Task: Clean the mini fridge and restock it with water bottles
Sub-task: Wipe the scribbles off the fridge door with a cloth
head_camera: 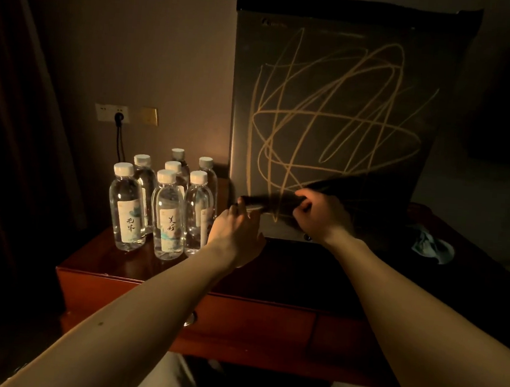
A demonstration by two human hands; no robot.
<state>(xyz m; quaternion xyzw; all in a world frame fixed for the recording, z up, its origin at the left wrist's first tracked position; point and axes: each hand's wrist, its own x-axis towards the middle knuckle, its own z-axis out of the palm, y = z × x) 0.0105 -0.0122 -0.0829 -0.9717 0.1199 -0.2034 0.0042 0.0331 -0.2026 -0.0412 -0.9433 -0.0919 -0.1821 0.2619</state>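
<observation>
In a dimly lit room, a person stretches both bare forearms toward a mini fridge (341,108) that stands closed on a reddish wooden table (112,261), its dark door covered in looping pale scribbles. The left hand (237,235) and the right hand (319,214) each curl round one end of a dark, roll-shaped object (270,201), held level just in front of the lower part of the door; it is too dark and blurred to tell what the object is, or whether it touches the door. Seven sealed water bottles (168,213) with white caps and pale labels stand upright in a tight cluster on the table, just left of the fridge and close beside the left hand. A crumpled light cloth (431,242) lies on the table at the fridge's right. On the wall behind the bottles, a black plug (119,117) sits in a white socket, its cord hanging down behind the caps, with a brass-coloured plate (149,116) next to it. A drawer front with a metal pull (191,319) faces the person below the tabletop.
</observation>
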